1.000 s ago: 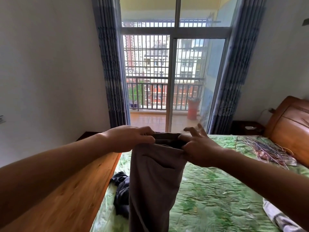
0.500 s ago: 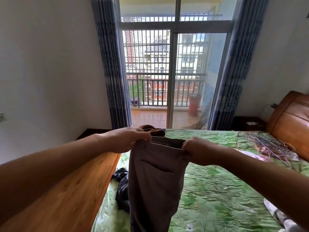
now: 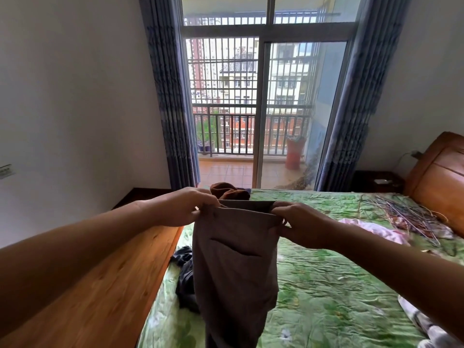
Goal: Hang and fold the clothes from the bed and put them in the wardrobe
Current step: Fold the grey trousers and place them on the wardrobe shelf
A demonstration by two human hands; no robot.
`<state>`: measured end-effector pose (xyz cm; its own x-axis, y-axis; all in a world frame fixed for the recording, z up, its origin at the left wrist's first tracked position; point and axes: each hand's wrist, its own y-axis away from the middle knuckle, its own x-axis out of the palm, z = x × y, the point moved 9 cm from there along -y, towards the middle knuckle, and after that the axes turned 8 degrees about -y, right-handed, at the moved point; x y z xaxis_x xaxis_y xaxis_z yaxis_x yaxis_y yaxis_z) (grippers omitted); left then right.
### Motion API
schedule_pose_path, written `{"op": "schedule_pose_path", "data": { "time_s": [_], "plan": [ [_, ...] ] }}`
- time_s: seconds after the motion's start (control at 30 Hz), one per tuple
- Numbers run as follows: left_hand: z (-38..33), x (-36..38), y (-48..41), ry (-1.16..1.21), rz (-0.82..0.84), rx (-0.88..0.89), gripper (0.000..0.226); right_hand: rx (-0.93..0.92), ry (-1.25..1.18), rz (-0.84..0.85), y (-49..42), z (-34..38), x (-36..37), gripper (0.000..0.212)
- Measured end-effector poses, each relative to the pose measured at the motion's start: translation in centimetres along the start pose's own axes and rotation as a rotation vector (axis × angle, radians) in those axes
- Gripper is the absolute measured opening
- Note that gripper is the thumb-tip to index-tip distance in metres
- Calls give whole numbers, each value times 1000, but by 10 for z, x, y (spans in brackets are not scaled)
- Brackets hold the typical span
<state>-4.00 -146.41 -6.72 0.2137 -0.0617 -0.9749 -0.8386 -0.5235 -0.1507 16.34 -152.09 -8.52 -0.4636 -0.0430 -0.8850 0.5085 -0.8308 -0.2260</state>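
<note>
A pair of grey-brown trousers (image 3: 236,262) hangs by its waistband in front of me, above the bed (image 3: 334,292) with its green patterned cover. My left hand (image 3: 183,207) pinches the left end of the waistband. At the right end, my right hand (image 3: 298,224) grips the band with curled fingers. The trouser legs drop out of view at the bottom edge. A dark garment (image 3: 184,277) lies crumpled on the bed behind the trousers, and a brown garment (image 3: 229,192) sits at the far edge of the bed.
A wooden footboard (image 3: 105,295) runs along the bed's left side. A heap of wire hangers (image 3: 406,214) and a pink cloth (image 3: 376,228) lie near the wooden headboard (image 3: 442,177). A white patterned cloth (image 3: 424,325) is at the lower right. Curtains flank the balcony door (image 3: 266,104).
My right hand's fingers, spread a second ago, have curled onto the waistband. The view tilted down a little, and the brown garment and pink cloth came into view.
</note>
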Motion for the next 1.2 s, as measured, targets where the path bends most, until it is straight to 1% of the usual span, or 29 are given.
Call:
{"op": "schedule_pose_path", "data": {
  "time_s": [0.07, 0.17, 0.23, 0.27, 0.37, 0.47, 0.57, 0.63, 0.7, 0.77, 0.8, 0.9, 0.97, 1.07, 1.13, 1.2],
  "plan": [
    [3, 0, 3, 8, 6, -12, 29, -20, 17, -28, 2, 3, -2, 11],
    [1, 4, 6, -96, 48, 18, 11, -113, 220, -31, 7, 17, -2, 16],
    [1, 5, 7, -154, 32, 29, 6, -162, 347, -31, 10, 23, -2, 24],
    [1, 4, 7, -152, 20, 24, 7, -161, 367, -22, 10, 24, -1, 27],
    [1, -1, 5, -108, -31, 14, 16, -97, 311, 29, 10, 17, 6, 25],
    [-4, -8, 0, -99, -81, 19, 20, 10, 264, 152, 7, 12, 23, 36],
    [-12, -16, -4, -97, -105, 36, 20, 109, 300, 314, 7, 8, 48, 39],
    [-16, -18, -5, -95, -103, 53, 20, 179, 265, 364, 8, 0, 59, 51],
    [-18, -16, -5, -121, -84, 68, 20, 197, 261, 309, 5, -7, 56, 63],
    [-15, -13, -1, -154, -34, 55, 14, 160, 200, 187, 1, -6, 40, 68],
    [-13, -11, 3, -159, -4, 48, 10, 120, 144, 125, 0, -2, 31, 62],
    [-19, -1, 13, -166, 57, 70, 5, -5, -105, -22, 0, 15, 9, 30],
    [-23, 13, 17, -163, 87, 68, 6, -10, -214, -83, -1, 16, 0, 25],
    [-21, 20, 19, -158, 73, 45, 8, -15, -189, -136, 1, 13, -13, 26],
    [-22, 9, 18, -133, 5, 67, 9, -43, -121, -123, 6, 11, -19, 23],
    [-29, -6, 15, -145, -95, 115, 13, -69, -58, -135, 11, 8, -25, 28]
  ]
}}
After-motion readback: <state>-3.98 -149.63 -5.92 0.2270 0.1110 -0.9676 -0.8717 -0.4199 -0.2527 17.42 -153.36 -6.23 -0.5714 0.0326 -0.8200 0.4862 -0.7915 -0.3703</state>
